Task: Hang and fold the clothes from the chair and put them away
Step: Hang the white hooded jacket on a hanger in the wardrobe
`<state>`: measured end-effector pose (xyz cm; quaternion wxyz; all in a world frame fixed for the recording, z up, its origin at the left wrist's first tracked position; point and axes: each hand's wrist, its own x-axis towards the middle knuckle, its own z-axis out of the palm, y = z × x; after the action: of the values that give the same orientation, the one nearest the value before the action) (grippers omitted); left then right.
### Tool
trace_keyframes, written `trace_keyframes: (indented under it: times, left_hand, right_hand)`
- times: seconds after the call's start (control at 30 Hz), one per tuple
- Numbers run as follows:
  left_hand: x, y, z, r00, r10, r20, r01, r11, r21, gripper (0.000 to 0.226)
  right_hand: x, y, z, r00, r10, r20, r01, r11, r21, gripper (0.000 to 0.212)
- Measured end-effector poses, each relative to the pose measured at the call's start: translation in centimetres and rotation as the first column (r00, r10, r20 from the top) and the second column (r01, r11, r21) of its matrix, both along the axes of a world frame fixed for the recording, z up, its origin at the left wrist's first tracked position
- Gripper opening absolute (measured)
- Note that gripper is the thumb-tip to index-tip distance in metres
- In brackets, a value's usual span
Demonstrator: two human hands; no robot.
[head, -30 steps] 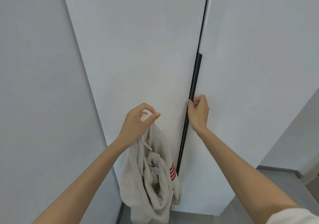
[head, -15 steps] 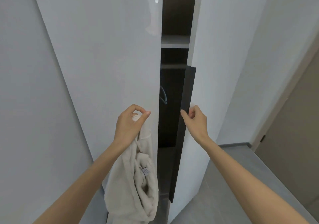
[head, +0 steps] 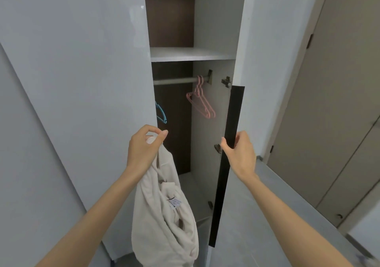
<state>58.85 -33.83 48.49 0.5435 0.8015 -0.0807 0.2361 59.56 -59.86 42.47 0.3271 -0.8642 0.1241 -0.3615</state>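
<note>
Our left hand [head: 141, 149] pinches a cream garment [head: 164, 225], perhaps a hoodie, hanging left of the wardrobe door [head: 236, 112]; our right hand [head: 240, 155] grips that door's dark edge. Pink hangers [head: 202, 104] hang beyond it.

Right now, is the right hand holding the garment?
No, the left hand grips the garment; the right hand holds the door's edge.

Gap between doors [head: 82, 81] open, rod [head: 174, 80] free mid-span, pink hangers [head: 202, 104] right, blue hanger [head: 161, 114] seemingly half-hidden left.
</note>
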Motion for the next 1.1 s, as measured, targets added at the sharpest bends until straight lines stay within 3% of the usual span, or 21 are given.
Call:
trace_keyframes:
  times: [0.27, 0.43, 0.8, 0.9, 1.0, 1.03, 1.1]
  left_hand:
    - [0.1, -4.6, -0.2, 0.976, -0.216, 0.025, 0.213, 0.973, 0.085, 0.013]
    - [0.6, -8.0, -0.3, 0.950, -0.310, 0.044, 0.305, 0.947, 0.100, 0.010]
    - [2.0, -10.6, -0.4, 0.972, -0.232, 0.016, 0.230, 0.969, 0.096, 0.013]
    - [2.2, -10.8, -0.5, 0.974, -0.224, 0.019, 0.221, 0.970, 0.096, 0.013]
    - [2.3, -10.9, -0.4, 0.970, -0.241, 0.028, 0.237, 0.965, 0.110, 0.012]
    - [2.4, -10.9, -0.4, 0.968, -0.251, 0.029, 0.246, 0.962, 0.122, 0.012]
    - [2.6, -11.0, -0.3, 0.963, -0.266, 0.030, 0.259, 0.954, 0.153, 0.013]
  right_hand:
    - [-2.6, -5.4, -0.1, 0.989, -0.144, 0.022, 0.143, 0.989, 0.024, 0.019]
    - [-3.6, -10.2, 0.8, 0.979, -0.197, -0.052, 0.197, 0.980, 0.008, 0.018]
    - [-2.7, -17.0, 2.3, 0.963, -0.202, -0.180, 0.232, 0.958, 0.166, 0.037]
    - [-2.8, -15.5, 1.5, 0.968, -0.247, -0.048, 0.252, 0.952, 0.171, 0.042]
    - [-3.1, -12.7, 0.8, 0.911, -0.345, 0.225, 0.318, 0.937, 0.146, 0.038]
    - [-3.2, -11.9, 0.8, 0.914, -0.298, 0.276, 0.267, 0.953, 0.144, 0.031]
    - [-2.9, -10.4, 0.9, 0.965, -0.046, 0.257, 0.008, 0.989, 0.146, 0.020]
